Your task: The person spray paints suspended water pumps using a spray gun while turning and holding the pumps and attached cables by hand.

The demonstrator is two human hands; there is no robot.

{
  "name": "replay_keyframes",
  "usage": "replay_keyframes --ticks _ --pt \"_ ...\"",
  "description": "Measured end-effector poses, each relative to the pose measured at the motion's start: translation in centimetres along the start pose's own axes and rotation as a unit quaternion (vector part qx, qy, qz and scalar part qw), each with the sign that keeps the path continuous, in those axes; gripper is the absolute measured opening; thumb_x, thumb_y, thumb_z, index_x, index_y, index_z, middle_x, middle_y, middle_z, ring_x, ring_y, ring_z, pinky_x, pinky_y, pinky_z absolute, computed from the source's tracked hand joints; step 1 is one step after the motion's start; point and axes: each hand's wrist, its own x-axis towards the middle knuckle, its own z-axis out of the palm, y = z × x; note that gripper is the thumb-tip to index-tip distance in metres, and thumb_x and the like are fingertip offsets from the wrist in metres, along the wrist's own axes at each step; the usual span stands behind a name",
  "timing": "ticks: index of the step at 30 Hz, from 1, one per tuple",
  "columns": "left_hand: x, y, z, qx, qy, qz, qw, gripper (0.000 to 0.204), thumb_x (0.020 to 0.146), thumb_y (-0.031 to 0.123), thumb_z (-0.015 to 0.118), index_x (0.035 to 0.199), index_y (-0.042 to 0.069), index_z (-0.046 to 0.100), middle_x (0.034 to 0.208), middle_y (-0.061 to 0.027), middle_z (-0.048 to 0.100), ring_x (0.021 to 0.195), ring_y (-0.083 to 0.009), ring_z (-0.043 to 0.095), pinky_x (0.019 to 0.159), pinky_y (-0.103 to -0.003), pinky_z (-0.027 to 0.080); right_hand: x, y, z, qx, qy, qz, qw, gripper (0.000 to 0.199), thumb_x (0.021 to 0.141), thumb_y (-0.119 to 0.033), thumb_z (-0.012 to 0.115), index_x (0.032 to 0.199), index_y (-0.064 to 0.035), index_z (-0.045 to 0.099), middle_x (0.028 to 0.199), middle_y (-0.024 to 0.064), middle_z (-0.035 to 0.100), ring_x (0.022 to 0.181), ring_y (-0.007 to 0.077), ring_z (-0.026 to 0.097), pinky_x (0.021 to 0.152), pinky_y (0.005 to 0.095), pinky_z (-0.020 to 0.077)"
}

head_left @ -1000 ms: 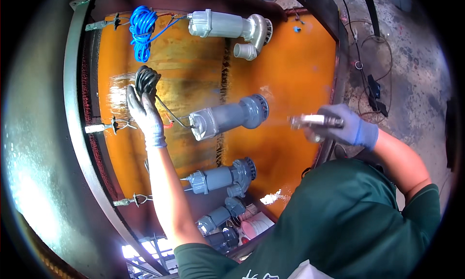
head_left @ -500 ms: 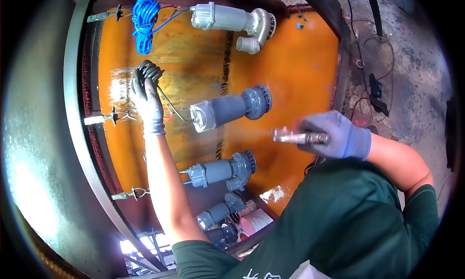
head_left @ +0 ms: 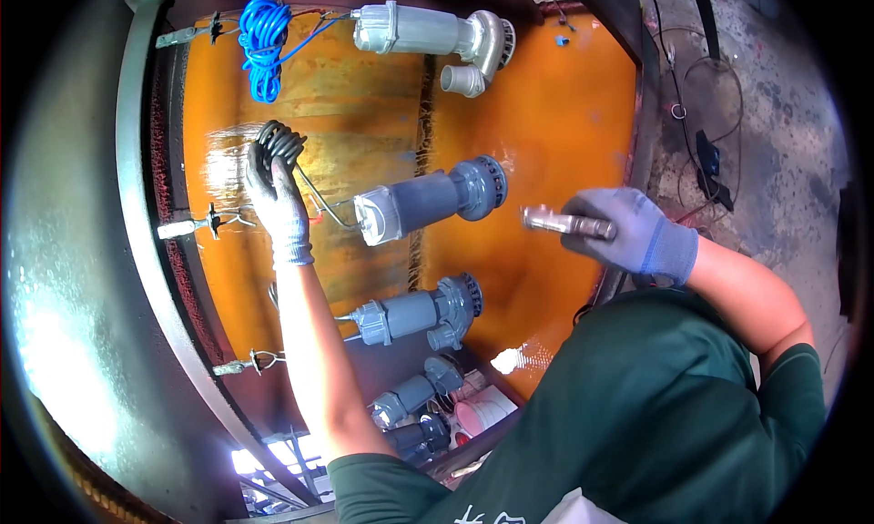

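Observation:
My left hand, in a grey-palmed knit glove, is closed on a coiled dark cable. From the coil the cable runs down to the end of a grey-painted pump, which hangs on a hook in the middle of the row. Off to the right, my gloved right hand is wrapped round a metal spray gun. The gun's nozzle points left toward the pump, with a gap between them. Part of the gun is hidden behind my fingers.
Above hangs a silver pump with a blue cable coil. Another grey pump hangs below, with more beyond it near a pink bucket. A metal rail curves along the left; orange-coated panels stand behind. Hoses lie on the floor at right.
My right hand and the spray gun have moved up a little. The faint mist at the nozzle no longer shows. My left hand stays at the cable coil, nearly unmoved.

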Motion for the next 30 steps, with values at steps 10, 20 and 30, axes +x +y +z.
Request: replay_keyframes --ticks 10,20,30 --pt "-1.1 0.4 -0.3 -0.002 0.011 -0.012 1.000 0.044 0.113 0.009 0.041 0.154 -0.008 0.039 0.141 -0.0250 0.060 0.123 -0.0328 0.068 0.111 -0.045 0.054 0.1 1.5 0.3 0.022 0.028 -0.101 0.994 0.025 0.090 -0.022 0.081 0.100 -0.0062 0.064 0.081 0.0166 0.067 0.076 0.0370 0.070 0.070 0.0464 0.0538" --pt "-1.9 2.5 1.2 0.025 0.059 -0.007 0.998 0.038 0.113 0.012 0.044 0.143 -0.010 0.051 0.127 -0.0225 0.067 0.114 -0.0316 0.072 0.105 -0.042 0.057 0.2 3.9 0.6 0.066 0.022 0.056 0.996 0.024 0.092 -0.024 0.078 0.095 -0.0058 0.064 0.079 0.0162 0.068 0.075 0.0383 0.070 0.070 0.0471 0.0538" --pt "-3.7 1.2 -0.3 0.063 0.131 -0.021 0.989 0.056 0.113 0.014 0.050 0.160 -0.010 0.031 0.151 -0.0256 0.053 0.133 -0.0298 0.060 0.116 -0.042 0.047 0.4 6.4 1.1 0.018 -0.001 0.032 0.999 0.024 0.092 -0.027 0.078 0.097 -0.0069 0.067 0.082 0.0144 0.073 0.078 0.0364 0.072 0.071 0.0445 0.0560"
